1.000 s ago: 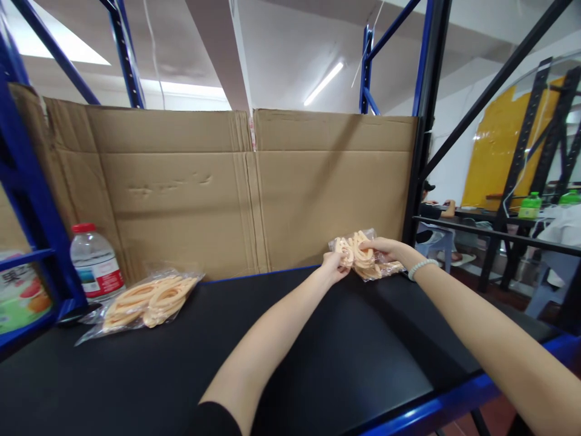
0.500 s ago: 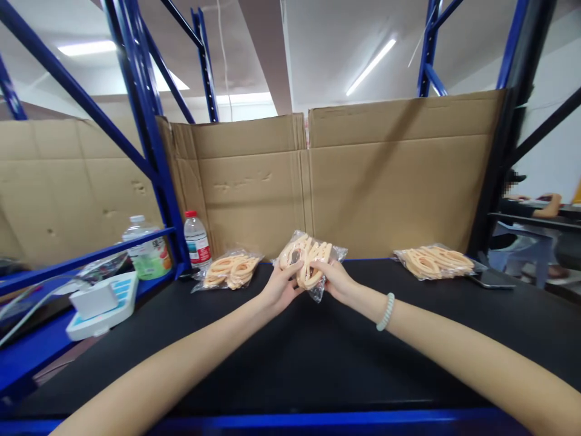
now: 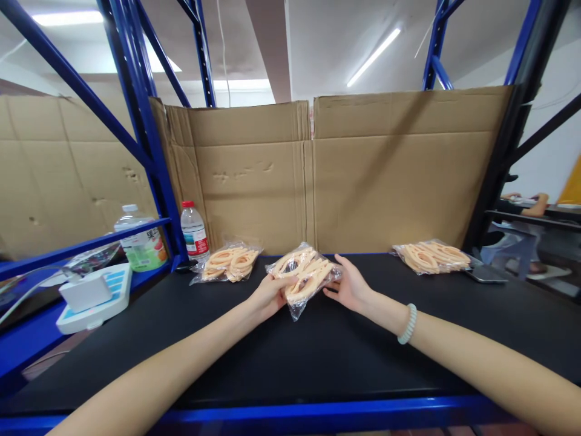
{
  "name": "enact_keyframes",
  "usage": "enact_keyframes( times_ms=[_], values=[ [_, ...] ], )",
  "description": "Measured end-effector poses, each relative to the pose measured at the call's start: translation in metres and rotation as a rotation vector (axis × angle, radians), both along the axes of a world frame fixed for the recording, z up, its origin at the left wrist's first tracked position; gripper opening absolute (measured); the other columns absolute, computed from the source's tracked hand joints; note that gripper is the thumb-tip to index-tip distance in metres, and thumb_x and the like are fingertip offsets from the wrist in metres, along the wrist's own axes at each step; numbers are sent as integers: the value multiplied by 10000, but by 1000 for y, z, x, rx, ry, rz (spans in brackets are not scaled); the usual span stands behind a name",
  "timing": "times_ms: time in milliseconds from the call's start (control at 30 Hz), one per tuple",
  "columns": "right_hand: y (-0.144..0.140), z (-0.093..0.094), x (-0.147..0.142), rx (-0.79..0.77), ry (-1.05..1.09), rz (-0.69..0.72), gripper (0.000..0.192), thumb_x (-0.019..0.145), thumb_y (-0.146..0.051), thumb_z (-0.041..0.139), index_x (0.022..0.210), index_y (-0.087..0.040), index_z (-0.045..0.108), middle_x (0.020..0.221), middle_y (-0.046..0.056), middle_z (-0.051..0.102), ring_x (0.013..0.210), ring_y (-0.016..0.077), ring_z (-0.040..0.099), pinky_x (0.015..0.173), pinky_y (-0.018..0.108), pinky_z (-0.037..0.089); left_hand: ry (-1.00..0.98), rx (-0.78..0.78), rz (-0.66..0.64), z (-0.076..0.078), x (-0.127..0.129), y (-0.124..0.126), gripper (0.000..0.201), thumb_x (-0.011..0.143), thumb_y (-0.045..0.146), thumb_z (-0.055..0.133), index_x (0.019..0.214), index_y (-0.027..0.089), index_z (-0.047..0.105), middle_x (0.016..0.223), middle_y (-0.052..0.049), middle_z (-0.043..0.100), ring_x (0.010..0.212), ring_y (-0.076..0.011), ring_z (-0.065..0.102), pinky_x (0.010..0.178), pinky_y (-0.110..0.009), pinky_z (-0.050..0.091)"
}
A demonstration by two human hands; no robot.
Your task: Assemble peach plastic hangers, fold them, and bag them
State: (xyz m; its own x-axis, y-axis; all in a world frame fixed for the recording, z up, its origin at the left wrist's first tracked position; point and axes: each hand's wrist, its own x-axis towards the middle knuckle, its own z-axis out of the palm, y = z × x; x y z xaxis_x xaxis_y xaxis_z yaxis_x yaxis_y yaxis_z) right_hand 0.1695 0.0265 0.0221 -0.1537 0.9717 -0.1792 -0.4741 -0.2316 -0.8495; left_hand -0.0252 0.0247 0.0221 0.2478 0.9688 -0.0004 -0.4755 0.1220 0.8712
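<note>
My left hand (image 3: 271,295) grips the left side of a clear plastic bag of peach-coloured loops (image 3: 303,274), thumb on top, holding it tilted above the black tabletop. What the loops are, I cannot make out. At the bag's right edge, my right hand (image 3: 351,284) is open, thumb raised and fingers apart; its fingertips are partly behind the bag, and I cannot tell whether they touch it. A pale coiled band (image 3: 408,324) circles my right wrist. Two similar bags lie on the table, one at the left (image 3: 230,261) and one at the right (image 3: 429,257).
Cardboard panels (image 3: 390,175) stand along the table's back edge. A red-capped water bottle (image 3: 195,233) and a larger labelled bottle (image 3: 141,242) are at the left, near a power strip (image 3: 97,297). A phone (image 3: 486,275) lies beside the right bag. Another person (image 3: 535,206) sits far right.
My right hand has let go of the bag and spread its fingers, moving slightly right. The bag stays in my left hand, now lower and tilted. The camera view has shifted a little.
</note>
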Motion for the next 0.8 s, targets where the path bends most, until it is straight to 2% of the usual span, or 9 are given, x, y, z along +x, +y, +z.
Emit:
enact_keyframes(
  times_ms=[100, 233, 333, 400, 500, 633, 733, 800],
  values=[
    [7, 1, 18, -19, 8, 42, 273, 967, -359, 390, 887, -177, 577, 746, 23, 632, 614, 103, 598, 615, 225, 496, 13, -18, 10, 3, -2, -3, 637, 547, -54, 748, 1131, 135, 578, 1045, -138, 715, 908, -297, 698, 800, -396, 574],
    [16, -2, 26, -39, -42, 231, 183, 901, -114, 451, 771, -144, 577, 621, 13, 586, 568, 99, 569, 605, 216, 483, 29, 15, -31, 5, -6, -1, 673, 545, -40, 760, 1157, 131, 537, 1072, -146, 706, 988, -311, 675, 881, -418, 545],
    [18, -6, 25, -3, -71, 371, 137, 820, -81, 552, 701, -145, 572, 547, -8, 539, 536, 110, 537, 593, 244, 476, 36, 41, -70, 4, -7, 0, 649, 572, -4, 768, 1163, 138, 538, 1105, -142, 696, 1023, -316, 660, 916, -427, 528],
    [19, -9, 26, 42, -86, 416, 88, 753, -65, 626, 713, -134, 591, 569, -6, 556, 531, 104, 522, 592, 250, 466, 49, 48, -75, 4, -7, -1, 640, 572, 4, 776, 1153, 144, 547, 1132, -134, 687, 1045, -313, 651, 929, -423, 521],
    [23, -13, 35, 119, -111, 398, 160, 664, -46, 704, 758, -133, 609, 654, 5, 603, 579, 104, 542, 612, 253, 458, 88, 78, -66, 4, -7, -2, 618, 550, 12, 796, 1110, 140, 569, 1148, -124, 681, 1072, -298, 637, 950, -397, 508],
    [35, -16, 55, 213, -141, 289, 225, 638, -125, 769, 682, -166, 552, 647, -24, 584, 618, 103, 563, 671, 264, 469, 178, 184, -42, 4, -11, 2, 578, 536, 88, 828, 1061, 121, 588, 1083, -121, 701, 1043, -283, 649, 951, -382, 499],
    [41, -18, 65, 261, -145, 223, 259, 660, -209, 780, 721, -192, 529, 736, -25, 607, 729, 120, 601, 801, 319, 476, 300, 355, 43, 3, -17, 10, 564, 577, 172, 818, 1084, 126, 575, 1084, -111, 696, 1047, -273, 643, 944, -384, 496],
    [42, -19, 66, 290, -152, 203, 271, 659, -235, 778, 756, -204, 527, 820, -13, 627, 825, 139, 613, 863, 353, 462, 481, 517, 122, 3, -22, 14, 492, 641, 233, 776, 1082, 129, 584, 1073, -110, 696, 1029, -273, 646, 914, -391, 507]
  ],
)
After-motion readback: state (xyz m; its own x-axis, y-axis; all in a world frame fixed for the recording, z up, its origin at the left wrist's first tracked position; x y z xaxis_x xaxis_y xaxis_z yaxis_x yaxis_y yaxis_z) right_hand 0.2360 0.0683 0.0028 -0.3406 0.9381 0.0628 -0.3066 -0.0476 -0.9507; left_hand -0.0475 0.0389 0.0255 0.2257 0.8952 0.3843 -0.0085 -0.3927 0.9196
